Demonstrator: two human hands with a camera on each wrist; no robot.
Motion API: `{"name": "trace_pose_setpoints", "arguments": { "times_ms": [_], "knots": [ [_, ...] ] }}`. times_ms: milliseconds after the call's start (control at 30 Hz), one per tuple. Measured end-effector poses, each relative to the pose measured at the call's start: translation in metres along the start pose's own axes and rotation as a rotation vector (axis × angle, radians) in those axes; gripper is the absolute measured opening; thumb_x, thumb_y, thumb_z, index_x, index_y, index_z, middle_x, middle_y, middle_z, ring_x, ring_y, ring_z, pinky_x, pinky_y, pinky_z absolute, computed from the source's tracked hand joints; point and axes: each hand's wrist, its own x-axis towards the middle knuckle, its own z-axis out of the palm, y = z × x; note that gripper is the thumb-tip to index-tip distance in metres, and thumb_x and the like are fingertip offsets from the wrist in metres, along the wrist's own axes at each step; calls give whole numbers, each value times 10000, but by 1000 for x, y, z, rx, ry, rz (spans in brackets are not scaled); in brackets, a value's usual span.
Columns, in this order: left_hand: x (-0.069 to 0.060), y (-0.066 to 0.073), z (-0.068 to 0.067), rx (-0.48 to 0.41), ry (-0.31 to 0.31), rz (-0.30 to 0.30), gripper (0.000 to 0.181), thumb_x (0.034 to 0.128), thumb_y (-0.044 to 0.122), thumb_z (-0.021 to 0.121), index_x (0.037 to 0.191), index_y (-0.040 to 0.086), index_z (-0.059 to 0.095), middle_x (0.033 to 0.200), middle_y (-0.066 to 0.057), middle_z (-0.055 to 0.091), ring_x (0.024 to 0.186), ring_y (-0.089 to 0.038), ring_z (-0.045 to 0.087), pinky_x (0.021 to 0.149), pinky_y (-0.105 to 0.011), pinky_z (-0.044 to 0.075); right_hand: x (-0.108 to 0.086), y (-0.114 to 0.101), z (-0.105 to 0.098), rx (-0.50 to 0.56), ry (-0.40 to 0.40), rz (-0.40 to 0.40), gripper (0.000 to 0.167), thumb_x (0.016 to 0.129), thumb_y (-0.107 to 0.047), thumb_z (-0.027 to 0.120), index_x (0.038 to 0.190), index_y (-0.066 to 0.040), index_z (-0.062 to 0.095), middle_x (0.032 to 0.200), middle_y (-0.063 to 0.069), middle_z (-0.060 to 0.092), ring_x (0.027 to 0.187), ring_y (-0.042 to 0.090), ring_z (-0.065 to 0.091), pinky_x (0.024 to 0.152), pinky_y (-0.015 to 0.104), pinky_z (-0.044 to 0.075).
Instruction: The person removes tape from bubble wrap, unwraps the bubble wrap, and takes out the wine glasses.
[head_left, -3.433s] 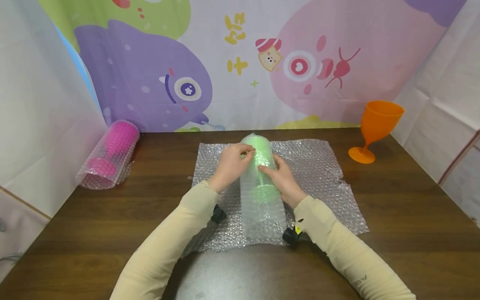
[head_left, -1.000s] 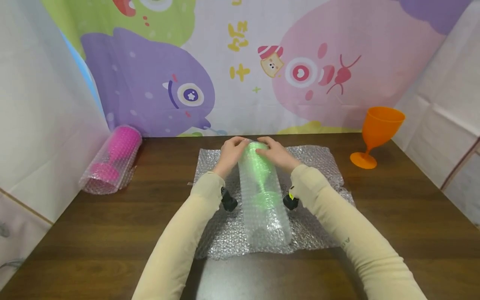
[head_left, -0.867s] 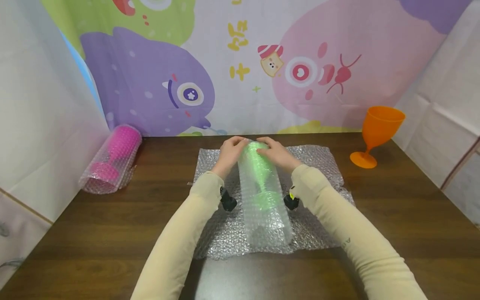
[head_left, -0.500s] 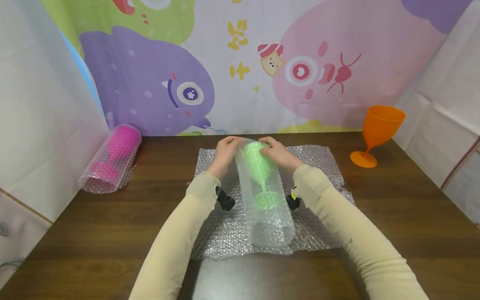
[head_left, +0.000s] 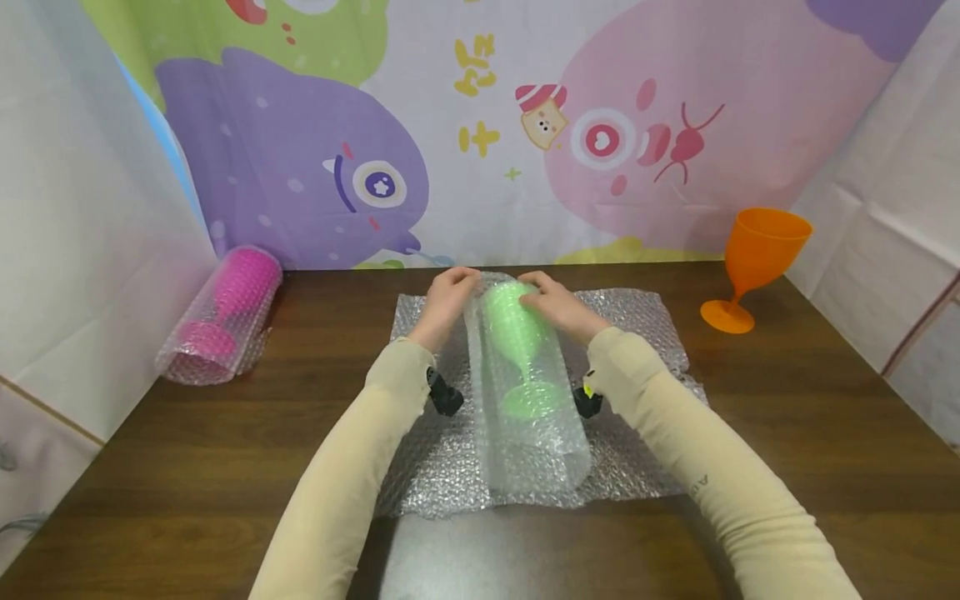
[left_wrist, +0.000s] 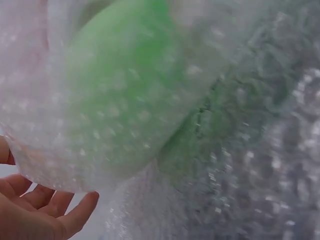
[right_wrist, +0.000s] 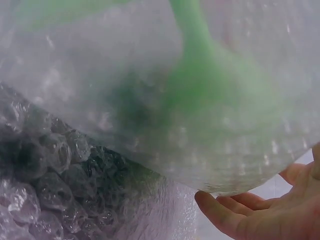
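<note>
The left grip (head_left: 447,300) pinched the wrap (head_left: 532,458) left of the green goblet (head_left: 516,327), which lay inside it over a bubble sheet (head_left: 441,471), while the right grip (head_left: 559,307) held the wrap at the goblet's right.

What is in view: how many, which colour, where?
table: 1, brown, below
bubble wrap: count unclear, transparent, centre and left
green goblet: 1, green, lying in wrap, centre
pink goblet: 1, pink, lying wrapped, left
orange goblet: 1, orange, upright, right
backdrop: 1, multicoloured, behind table
side walls: 2, white, left, right
wrist cameras: 2, black, at wrists
sleeves: 2, cream, on arms
left hand: 1, bare, wrap's far left
right hand: 1, bare, wrap's far right
</note>
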Motion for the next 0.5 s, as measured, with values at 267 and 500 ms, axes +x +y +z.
{"name": "trace_pose_setpoints", "arguments": {
  "times_ms": [267,500],
  "knots": [
    [6,6,8,205,-72,-39,323,934,264,438,1228,172,537,1353,-56,451,1229,-240,427,942,-424,405,-1,-3,1,-34,-12,3,492,975,-284,362,1424,-149,215,1479,102,205,1336,310,245,1044,508,260],
    [6,5,11,164,-41,-21,279,921,243,439,1147,170,586,1277,-43,502,1146,-231,483,890,-414,428,0,-2,1,-81,7,11,528,961,-358,388,1422,-162,221,1487,95,185,1343,305,231,1040,504,269]
  ]
}}
